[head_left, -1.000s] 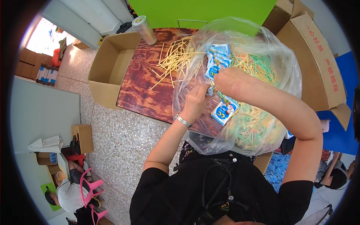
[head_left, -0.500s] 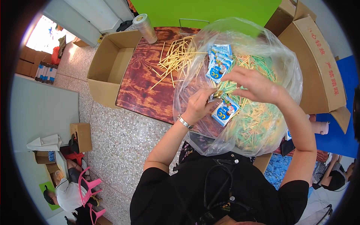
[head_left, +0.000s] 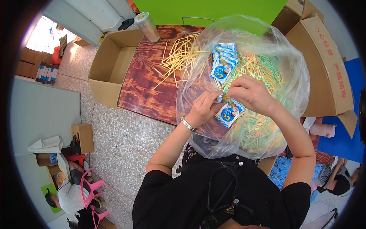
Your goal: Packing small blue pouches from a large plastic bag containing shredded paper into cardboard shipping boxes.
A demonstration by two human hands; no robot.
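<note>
My left hand (head_left: 204,107) is closed around a small packet (head_left: 219,98), mostly hidden by the fingers. At the packet's mouth, my right hand (head_left: 252,94) has its fingertips pinched together; what they grip is hidden. Between the two hands a few yellowish sticks (head_left: 226,98) show. Just below them lies a blue-and-white printed packet (head_left: 230,113), flat on the clear plastic bag (head_left: 206,142). Above the hands is an overlapping pile of similar packets (head_left: 223,68). Many thin green, yellow and orange sticks (head_left: 261,70) fill the bag.
Loose pale-yellow sticks (head_left: 179,57) lie on the reddish wood-grain table (head_left: 146,89). A clear lidded cup stack (head_left: 147,27) stands at its far left corner. Open cardboard boxes flank the table, one left (head_left: 105,89) and one right (head_left: 324,65). A person (head_left: 70,196) sits at lower left.
My right hand has come down and left from above the bag, its spread fingers closing at the small packet's mouth. My left hand stays nearly in place.
</note>
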